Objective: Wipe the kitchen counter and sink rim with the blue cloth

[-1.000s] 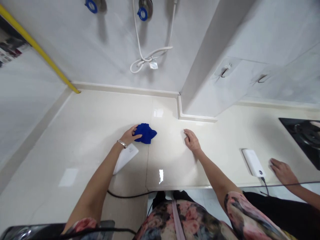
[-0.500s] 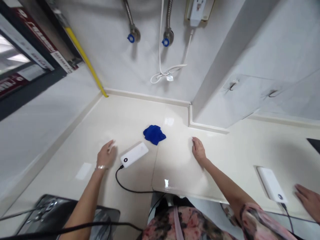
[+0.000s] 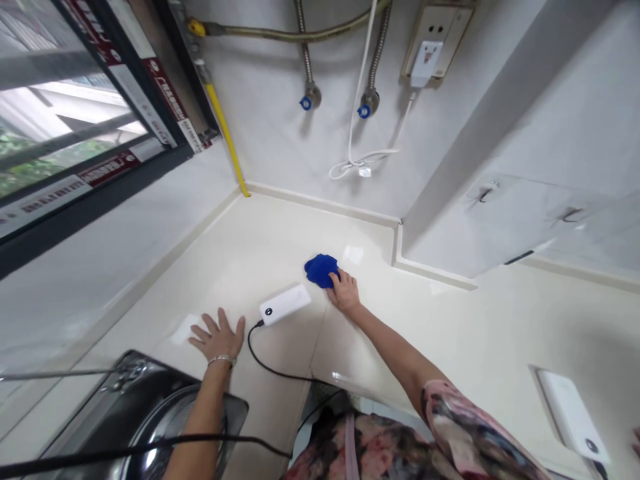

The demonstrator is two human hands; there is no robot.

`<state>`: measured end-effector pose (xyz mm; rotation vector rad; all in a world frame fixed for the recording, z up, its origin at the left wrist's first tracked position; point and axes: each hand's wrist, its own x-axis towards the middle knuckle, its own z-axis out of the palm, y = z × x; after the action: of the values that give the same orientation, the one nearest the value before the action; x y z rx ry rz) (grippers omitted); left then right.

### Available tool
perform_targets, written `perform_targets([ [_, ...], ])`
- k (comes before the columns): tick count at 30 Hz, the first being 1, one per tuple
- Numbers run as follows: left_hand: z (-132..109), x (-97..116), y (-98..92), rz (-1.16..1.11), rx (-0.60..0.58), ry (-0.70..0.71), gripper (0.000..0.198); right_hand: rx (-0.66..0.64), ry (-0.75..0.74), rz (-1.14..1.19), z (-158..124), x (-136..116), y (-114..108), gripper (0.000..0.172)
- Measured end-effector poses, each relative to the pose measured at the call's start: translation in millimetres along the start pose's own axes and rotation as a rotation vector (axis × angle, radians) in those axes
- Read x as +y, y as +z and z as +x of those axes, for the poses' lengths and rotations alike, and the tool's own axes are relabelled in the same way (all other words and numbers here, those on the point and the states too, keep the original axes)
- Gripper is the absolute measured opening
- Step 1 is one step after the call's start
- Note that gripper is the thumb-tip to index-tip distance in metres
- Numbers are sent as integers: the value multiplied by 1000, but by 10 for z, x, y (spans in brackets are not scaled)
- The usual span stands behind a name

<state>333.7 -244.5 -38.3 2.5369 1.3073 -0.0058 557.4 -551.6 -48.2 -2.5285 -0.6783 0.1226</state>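
Observation:
A crumpled blue cloth (image 3: 321, 270) lies on the cream countertop (image 3: 395, 340). My right hand (image 3: 345, 291) has its fingers closed on the cloth's near right edge. My left hand (image 3: 219, 335), with a bracelet at the wrist, rests flat on the counter with its fingers spread. Between the two hands lies a white power bank (image 3: 285, 304), nearer to my left hand and touched by neither. From its left end a black cable (image 3: 267, 367) runs down towards my body.
At the lower left is a metal sink (image 3: 145, 427), with another black cable crossing over it. A second white power bank (image 3: 570, 413) lies at the right, near part of another person's hand (image 3: 637, 443). A white cord (image 3: 350, 163) and a yellow pipe (image 3: 227, 137) run along the walls.
My right hand has moved left onto the blue cloth and gripped its edge. My left hand has flattened on the counter, fingers spread. The view has shifted, and the other person's hand is mostly out of frame.

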Motion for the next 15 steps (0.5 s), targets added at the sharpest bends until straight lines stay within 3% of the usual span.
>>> perform_targets([
  [7,-73,-9,63,20,85,20,90,44,55,230,243,72,-398,17],
  [12,-46,-18,96,5,107,15,89,212,101,495,509,183,-1032,43],
  [15,-39,-21,111,2,132,21,87,305,138,752,487,224,-1381,51],
])
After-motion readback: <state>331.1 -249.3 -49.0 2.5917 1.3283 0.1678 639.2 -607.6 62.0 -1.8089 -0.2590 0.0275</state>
